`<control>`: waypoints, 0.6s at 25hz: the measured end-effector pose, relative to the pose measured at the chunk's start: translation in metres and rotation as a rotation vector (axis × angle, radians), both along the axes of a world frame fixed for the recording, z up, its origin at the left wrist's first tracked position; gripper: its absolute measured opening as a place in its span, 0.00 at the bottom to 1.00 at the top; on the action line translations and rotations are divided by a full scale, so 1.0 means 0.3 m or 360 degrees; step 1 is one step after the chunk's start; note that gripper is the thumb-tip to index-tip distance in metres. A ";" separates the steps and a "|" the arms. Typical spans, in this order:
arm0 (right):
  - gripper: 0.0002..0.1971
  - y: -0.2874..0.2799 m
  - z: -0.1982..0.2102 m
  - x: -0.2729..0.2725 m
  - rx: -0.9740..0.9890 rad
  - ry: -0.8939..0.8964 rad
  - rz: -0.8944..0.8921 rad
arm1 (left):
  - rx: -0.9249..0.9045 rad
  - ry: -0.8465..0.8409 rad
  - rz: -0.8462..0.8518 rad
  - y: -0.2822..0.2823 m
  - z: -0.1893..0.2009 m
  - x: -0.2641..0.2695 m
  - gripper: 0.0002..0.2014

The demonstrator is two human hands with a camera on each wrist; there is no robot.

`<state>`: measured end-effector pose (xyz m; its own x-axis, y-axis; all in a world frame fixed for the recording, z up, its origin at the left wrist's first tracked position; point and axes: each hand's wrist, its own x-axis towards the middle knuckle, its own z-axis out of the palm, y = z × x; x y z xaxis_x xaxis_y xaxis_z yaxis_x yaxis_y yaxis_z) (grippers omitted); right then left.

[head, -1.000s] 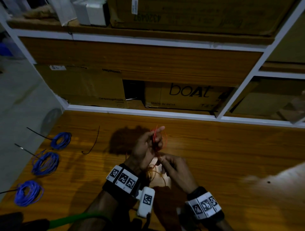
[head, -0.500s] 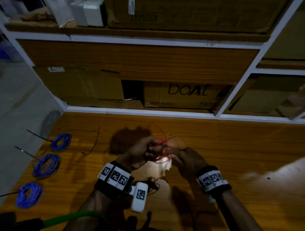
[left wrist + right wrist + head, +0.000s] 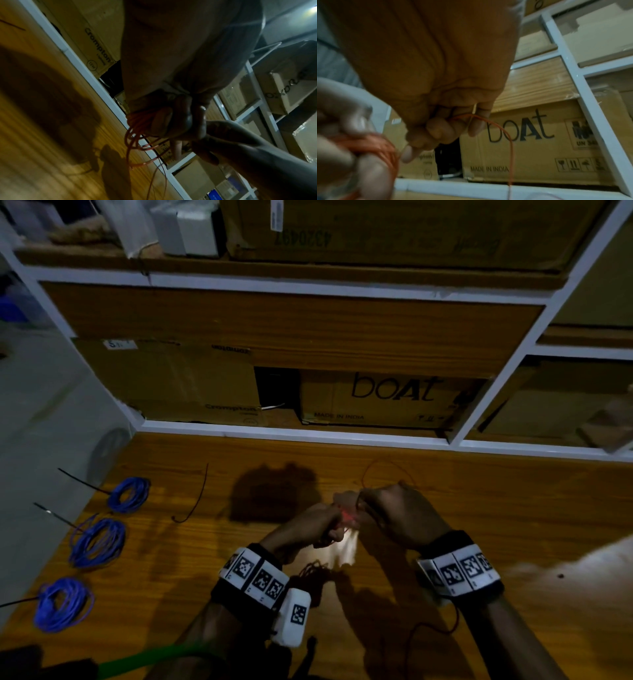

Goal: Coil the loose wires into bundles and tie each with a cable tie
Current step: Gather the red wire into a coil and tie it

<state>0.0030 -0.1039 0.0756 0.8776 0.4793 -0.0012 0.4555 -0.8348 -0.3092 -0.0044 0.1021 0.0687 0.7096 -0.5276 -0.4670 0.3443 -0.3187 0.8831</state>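
Dim room. Wood-grain table abuts white-framed shelving holding cardboard boxes. Grey floor lies left.

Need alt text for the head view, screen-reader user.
Both hands, left hand and right hand, meet over a wooden table, winding a thin red wire into a coil. Three tied blue wire bundles and a loose black cable tie lie at left.
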 end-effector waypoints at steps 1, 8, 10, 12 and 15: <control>0.10 0.001 0.012 -0.011 0.0004 -0.0016 -0.0046 | 0.0042 -0.0047 0.0046 -0.005 -0.003 0.000 0.17; 0.12 0.056 0.038 -0.110 0.0579 0.0131 -0.0061 | -0.0312 -0.0049 0.0678 0.038 -0.051 0.043 0.20; 0.13 0.082 -0.002 -0.137 0.0639 0.0261 0.0000 | -0.0460 0.0030 0.0819 0.038 -0.048 0.052 0.21; 0.18 0.109 -0.030 -0.165 0.0669 0.0330 0.0051 | -0.0643 0.0102 0.0847 0.024 -0.038 0.058 0.22; 0.22 0.142 -0.057 -0.190 0.0763 0.0395 0.0036 | -0.0730 0.0092 0.0804 0.005 -0.017 0.057 0.20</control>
<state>-0.0540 -0.0614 0.0586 0.8681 0.4961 0.0161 0.3365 -0.5644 -0.7538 0.0126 0.1036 0.0636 0.9013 -0.2919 -0.3201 0.4032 0.2952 0.8662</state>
